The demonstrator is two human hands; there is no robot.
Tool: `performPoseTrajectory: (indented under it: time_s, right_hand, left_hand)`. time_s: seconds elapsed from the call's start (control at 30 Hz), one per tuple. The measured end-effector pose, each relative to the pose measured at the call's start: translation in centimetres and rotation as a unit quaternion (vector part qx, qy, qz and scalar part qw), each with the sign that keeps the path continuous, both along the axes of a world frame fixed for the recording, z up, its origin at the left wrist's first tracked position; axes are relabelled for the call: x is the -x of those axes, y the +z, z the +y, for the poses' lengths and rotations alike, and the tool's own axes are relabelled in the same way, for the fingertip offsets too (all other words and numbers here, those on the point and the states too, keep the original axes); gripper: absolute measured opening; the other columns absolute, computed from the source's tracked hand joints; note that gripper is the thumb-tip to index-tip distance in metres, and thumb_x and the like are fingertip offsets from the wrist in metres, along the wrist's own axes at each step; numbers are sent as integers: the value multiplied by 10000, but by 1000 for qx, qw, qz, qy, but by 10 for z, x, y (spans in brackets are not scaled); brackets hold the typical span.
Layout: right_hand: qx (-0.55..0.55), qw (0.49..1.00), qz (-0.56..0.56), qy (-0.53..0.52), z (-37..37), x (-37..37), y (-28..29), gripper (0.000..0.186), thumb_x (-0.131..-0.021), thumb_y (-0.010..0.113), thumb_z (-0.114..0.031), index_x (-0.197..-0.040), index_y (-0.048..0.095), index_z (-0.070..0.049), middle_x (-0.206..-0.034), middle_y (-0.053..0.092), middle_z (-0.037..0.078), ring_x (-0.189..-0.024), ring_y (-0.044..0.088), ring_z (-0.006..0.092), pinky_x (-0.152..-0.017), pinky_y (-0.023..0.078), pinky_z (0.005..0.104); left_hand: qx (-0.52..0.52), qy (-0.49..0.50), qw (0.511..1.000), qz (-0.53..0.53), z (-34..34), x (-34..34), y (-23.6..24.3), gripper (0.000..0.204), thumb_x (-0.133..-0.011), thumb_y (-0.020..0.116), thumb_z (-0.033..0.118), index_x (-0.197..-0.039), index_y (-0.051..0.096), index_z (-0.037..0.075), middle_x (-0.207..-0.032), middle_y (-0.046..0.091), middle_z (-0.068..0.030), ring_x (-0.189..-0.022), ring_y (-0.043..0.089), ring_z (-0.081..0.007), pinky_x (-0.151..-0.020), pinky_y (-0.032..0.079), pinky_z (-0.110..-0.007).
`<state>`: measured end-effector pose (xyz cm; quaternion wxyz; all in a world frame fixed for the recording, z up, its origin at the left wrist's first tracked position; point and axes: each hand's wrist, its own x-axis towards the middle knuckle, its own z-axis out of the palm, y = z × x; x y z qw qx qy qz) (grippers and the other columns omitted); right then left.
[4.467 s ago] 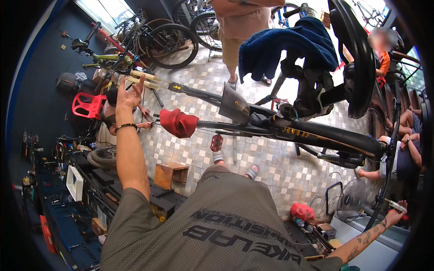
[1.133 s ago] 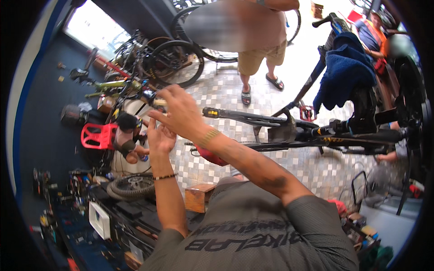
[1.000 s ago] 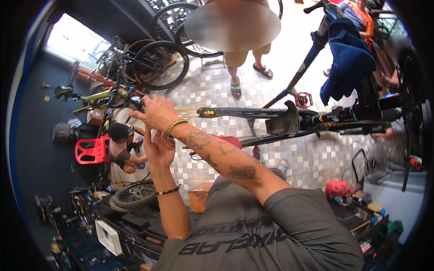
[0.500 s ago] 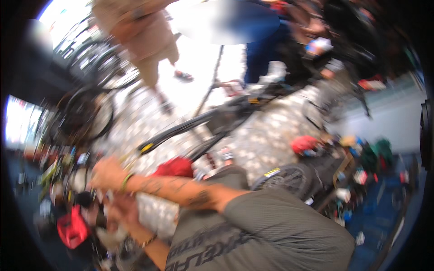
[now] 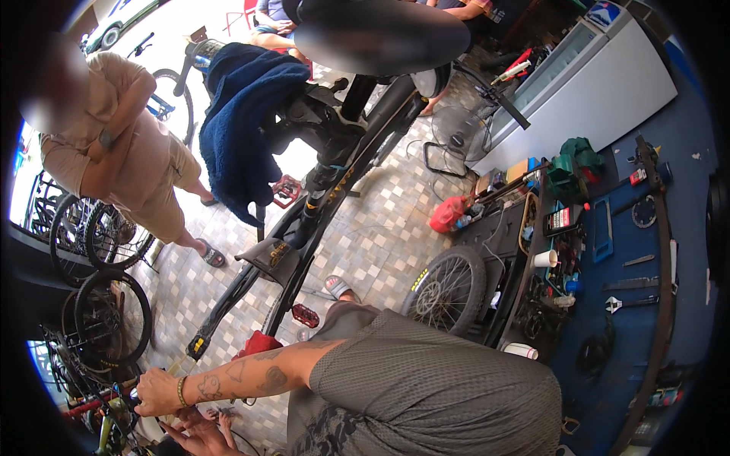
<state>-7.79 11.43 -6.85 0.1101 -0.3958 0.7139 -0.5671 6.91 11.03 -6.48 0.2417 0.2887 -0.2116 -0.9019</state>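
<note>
There's yellow lettering (image 5: 419, 280) on the lower-centre tyre (image 5: 474, 283), dark print (image 5: 328, 433) on the shirt (image 5: 433, 372) beneath, and a blue-and-red logo (image 5: 603, 14) on the upper-right fridge (image 5: 608, 83).

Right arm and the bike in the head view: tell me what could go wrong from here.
1. With the right grip out at lower left, the right forearm overlaps the red cloth in view; lifting it might snag the cloth or bump the bike.
2. The red pedal appears close to the sandalled foot, so a step could catch it.
3. The blue towel hangs draped with a loose lower corner and might slip off.
</note>
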Motion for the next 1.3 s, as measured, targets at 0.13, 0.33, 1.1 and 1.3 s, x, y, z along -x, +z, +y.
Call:
performPoseTrajectory:
  time_s: [0.13,0.33,1.1,1.3]
  right_hand:
    - [11,999,20,-25,0,0,-3,505,-853,642,-443,-651,739,10,-637,666,246,-683,695,451,-671,571,527]
    - [23,999,15,-21,2,-3,1,479,-833,657,-438,-665,746,2,-643,672,237,-643,694,435,-635,563,517]
    - [70,995,32,-66,-7,-16,-5,296,-760,665,-292,-610,719,-43,-651,686,202,-603,685,405,-617,547,515]
    - [2,964,267,5,6,10,-17,160,-774,697,-269,-802,766,-127,-767,736,139,-721,755,337,-596,537,536]
  left_hand:
    - [-59,-56,996,33,-14,0,-7,742,-979,711,552,-1251,574,-124,-1068,674,-169,-842,678,-199,-678,625,-272]
    - [-24,-11,1000,3,-28,-8,-22,728,-988,689,557,-1220,594,-126,-992,686,-157,-780,679,-183,-659,616,-258]
    - [31,14,999,-3,-8,-9,-6,409,-1027,678,454,-961,645,52,-752,589,2,-642,551,-90,-683,585,-211]
    - [-7,-90,993,72,-20,0,-23,398,-1035,688,402,-1138,703,18,-1048,755,-109,-957,718,-210,-874,601,-325]
